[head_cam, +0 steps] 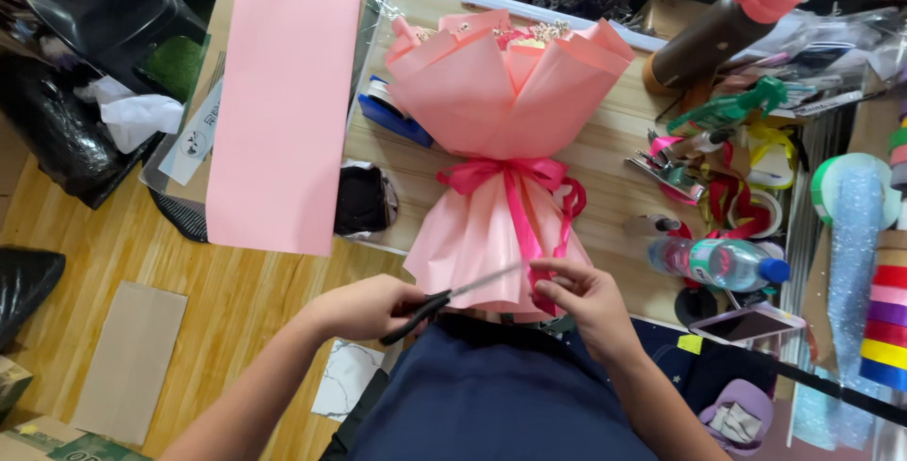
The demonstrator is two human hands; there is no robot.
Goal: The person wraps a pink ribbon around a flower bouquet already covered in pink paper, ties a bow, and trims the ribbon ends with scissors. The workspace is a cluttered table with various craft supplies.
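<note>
Two hands meet at the near edge of the wooden table (605, 163), just over your dark blue apron (501, 395). Your left hand (364, 308) is closed around the black handles of a pair of scissors (452, 297), whose slim blades point right toward the other hand. Your right hand (578, 296) pinches the loose tail of a magenta ribbon (515, 178) between thumb and fingertips, right at the tip of the blades.

That ribbon is tied in a bow around the waist of a bouquet (505, 83) wrapped in pink paper, which lies on the table with its stem end toward you and its flared top pointing away. Small flowers peek out at the far rim of the wrapping.

Left of the bouquet, a long sheet of pink paper (283, 121) rests on a flat box that overhangs the table's side. To the right, near your right hand, lie a plastic water bottle (718, 263) and a phone (746, 326). Farther right you see stacked rolls of coloured tape (888, 319), and beyond them loose ribbons and tools clutter the tabletop.
</note>
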